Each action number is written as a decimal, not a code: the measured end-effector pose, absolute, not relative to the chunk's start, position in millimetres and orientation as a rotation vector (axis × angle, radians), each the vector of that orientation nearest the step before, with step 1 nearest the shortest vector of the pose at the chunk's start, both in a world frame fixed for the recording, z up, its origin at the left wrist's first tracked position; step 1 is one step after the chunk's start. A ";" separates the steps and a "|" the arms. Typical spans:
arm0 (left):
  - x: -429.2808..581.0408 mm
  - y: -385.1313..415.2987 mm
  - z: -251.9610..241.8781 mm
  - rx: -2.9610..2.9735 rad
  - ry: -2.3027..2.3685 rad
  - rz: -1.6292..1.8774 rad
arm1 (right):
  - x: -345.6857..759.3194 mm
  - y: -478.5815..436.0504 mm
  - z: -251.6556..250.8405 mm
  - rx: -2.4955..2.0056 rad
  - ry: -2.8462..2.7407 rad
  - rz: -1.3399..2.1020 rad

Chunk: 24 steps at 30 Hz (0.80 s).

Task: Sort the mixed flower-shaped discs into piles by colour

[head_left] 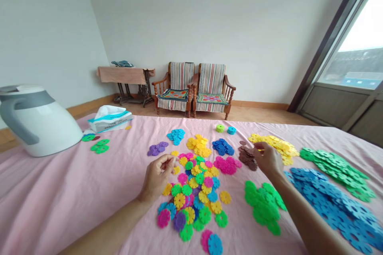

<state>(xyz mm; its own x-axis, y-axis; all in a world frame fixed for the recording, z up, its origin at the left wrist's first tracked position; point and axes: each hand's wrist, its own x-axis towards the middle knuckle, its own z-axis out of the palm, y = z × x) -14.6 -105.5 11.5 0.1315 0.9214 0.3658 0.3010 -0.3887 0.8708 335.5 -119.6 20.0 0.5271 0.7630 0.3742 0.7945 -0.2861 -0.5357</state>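
Note:
My left hand (159,176) is closed in a pinch at the upper left edge of a mixed pile of plastic snowflake discs (194,195). Whatever its fingertips hold is too small to make out. Over at the right, my right hand (268,160) has its fingers drawn together at the brown discs (247,157), and what lies between them is hidden. Single-colour heaps surround the mixed pile: purple discs (157,148), light blue discs (176,136), yellow discs (199,146), dark blue discs (223,147), pink discs (227,165) and green discs (263,206).
Larger heaps of yellow discs (277,146), green discs (338,171) and blue discs (332,203) lie right. Two small stacks, a lime stack (220,128) and a blue stack (231,130), stand farther back. A white jug (44,123) and tissue pack (110,120) occupy the left.

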 end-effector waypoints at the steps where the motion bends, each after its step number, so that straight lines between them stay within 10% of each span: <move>1: -15.3 -105.0 11.1 1.782 1.185 1.277 | 327.9 -119.9 22.1 -2.048 -1.288 -0.053; 24: -28.1 -84.7 -3.3 1.824 1.345 1.235 | 189.1 -176.0 30.3 -1.165 -2.132 0.532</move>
<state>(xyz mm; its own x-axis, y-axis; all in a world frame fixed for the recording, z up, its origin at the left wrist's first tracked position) -28.1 -84.7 -3.3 0.0753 0.9345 0.3478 0.4261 -0.3455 0.8361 189.1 -176.0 30.3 -0.3998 0.8504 0.3421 0.5898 0.5244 -0.6142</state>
